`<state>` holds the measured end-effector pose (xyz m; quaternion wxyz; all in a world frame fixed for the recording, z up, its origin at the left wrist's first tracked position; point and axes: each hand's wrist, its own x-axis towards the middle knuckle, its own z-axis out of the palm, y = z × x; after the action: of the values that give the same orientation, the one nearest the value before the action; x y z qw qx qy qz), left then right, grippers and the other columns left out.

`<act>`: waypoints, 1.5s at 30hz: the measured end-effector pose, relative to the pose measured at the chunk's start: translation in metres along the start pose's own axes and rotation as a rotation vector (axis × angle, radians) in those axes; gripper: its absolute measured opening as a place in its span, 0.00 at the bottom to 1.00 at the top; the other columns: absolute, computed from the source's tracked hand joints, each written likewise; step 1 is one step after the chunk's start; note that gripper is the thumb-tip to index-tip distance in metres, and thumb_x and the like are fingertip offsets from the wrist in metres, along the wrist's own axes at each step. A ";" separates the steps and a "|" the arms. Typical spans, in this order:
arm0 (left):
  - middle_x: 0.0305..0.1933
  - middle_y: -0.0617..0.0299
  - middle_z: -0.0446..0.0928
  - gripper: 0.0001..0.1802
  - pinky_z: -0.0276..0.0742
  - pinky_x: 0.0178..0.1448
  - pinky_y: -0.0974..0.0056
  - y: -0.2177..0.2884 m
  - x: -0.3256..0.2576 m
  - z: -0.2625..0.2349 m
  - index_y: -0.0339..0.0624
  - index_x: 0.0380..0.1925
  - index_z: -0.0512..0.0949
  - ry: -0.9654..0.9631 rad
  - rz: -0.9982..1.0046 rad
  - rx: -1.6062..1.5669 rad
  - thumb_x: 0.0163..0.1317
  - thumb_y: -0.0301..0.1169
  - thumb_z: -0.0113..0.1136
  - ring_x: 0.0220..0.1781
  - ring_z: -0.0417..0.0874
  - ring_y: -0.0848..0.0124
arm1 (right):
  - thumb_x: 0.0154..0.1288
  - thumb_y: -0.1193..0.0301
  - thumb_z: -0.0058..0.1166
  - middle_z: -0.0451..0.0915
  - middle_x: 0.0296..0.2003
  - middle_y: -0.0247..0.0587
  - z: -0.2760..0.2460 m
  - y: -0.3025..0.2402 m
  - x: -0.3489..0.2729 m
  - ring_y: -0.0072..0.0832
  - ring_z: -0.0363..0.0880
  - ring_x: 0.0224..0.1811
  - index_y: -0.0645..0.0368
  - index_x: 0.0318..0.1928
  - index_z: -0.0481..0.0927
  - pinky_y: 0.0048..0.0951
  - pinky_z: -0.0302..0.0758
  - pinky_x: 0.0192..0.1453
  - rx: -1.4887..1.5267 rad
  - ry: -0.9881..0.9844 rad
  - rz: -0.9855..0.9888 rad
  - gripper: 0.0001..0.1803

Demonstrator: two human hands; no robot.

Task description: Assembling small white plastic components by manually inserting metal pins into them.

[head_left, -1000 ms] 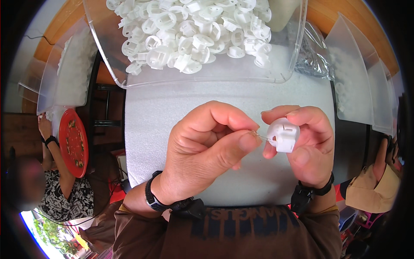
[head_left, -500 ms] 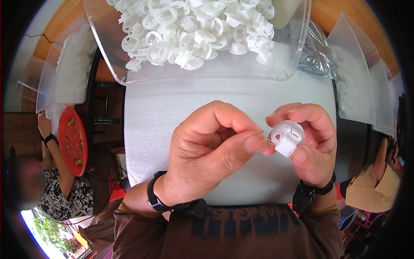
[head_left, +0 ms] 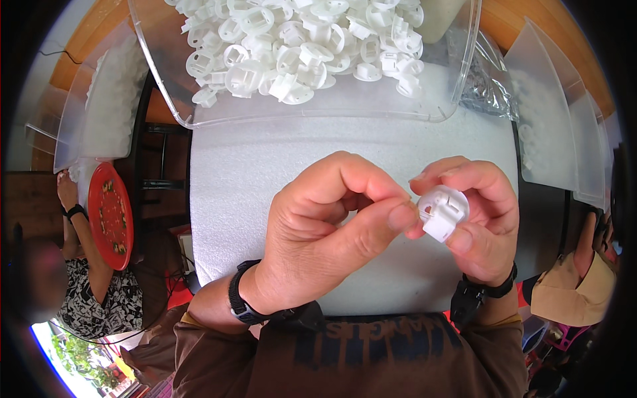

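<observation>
In my right hand [head_left: 481, 215], pinched between thumb and fingers, is a small white plastic part [head_left: 443, 212] with a round disc and a boxy block on it. A hole shows in the disc's left side. My left hand [head_left: 345, 222] comes in from the left with thumb and forefinger pinched together, their tips at the part's left edge. A thin clear piece in that pinch reaches toward the hole, though most of it is hidden by the fingertips. Both hands are above the grey-white tabletop [head_left: 265, 152].
A clear plastic bin [head_left: 305, 118] full of similar white parts stands at the far side. Right of it lies a shiny plastic bag [head_left: 488, 86]. More clear bins [head_left: 544, 106] stand to the right. At left, a person's hand [head_left: 67, 191] is near a red round tray [head_left: 111, 215].
My left hand has moved slightly right, closer to the white part, and the clear piece shows less between them. My right hand has stayed nearly still.
</observation>
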<state>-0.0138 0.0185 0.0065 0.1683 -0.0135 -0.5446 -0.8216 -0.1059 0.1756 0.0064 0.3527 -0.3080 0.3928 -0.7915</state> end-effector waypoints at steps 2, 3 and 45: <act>0.28 0.56 0.75 0.08 0.66 0.23 0.76 0.000 0.000 0.000 0.38 0.33 0.70 0.012 -0.017 0.010 0.60 0.30 0.58 0.19 0.68 0.80 | 0.56 0.82 0.54 0.70 0.51 0.58 0.000 0.000 0.000 0.33 0.74 0.51 0.70 0.53 0.67 0.33 0.76 0.53 0.001 -0.018 -0.011 0.22; 0.28 0.56 0.75 0.08 0.66 0.23 0.76 0.000 0.000 0.000 0.38 0.33 0.70 0.012 -0.018 0.010 0.60 0.30 0.58 0.19 0.68 0.80 | 0.56 0.82 0.54 0.70 0.51 0.58 0.000 0.000 0.000 0.33 0.74 0.51 0.70 0.53 0.67 0.33 0.76 0.53 0.002 -0.017 -0.011 0.22; 0.33 0.54 0.74 0.18 0.70 0.27 0.67 0.001 -0.011 -0.001 0.37 0.39 0.71 -0.171 0.435 0.549 0.47 0.14 0.62 0.26 0.76 0.68 | 0.48 0.88 0.56 0.71 0.48 0.56 0.003 0.002 0.000 0.46 0.77 0.48 0.59 0.39 0.75 0.38 0.78 0.49 -0.762 -0.027 -0.518 0.17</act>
<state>-0.0029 0.0200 0.0050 0.2904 -0.1523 -0.7414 -0.5856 -0.1033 0.1740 0.0064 0.0099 -0.5140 0.5614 -0.6485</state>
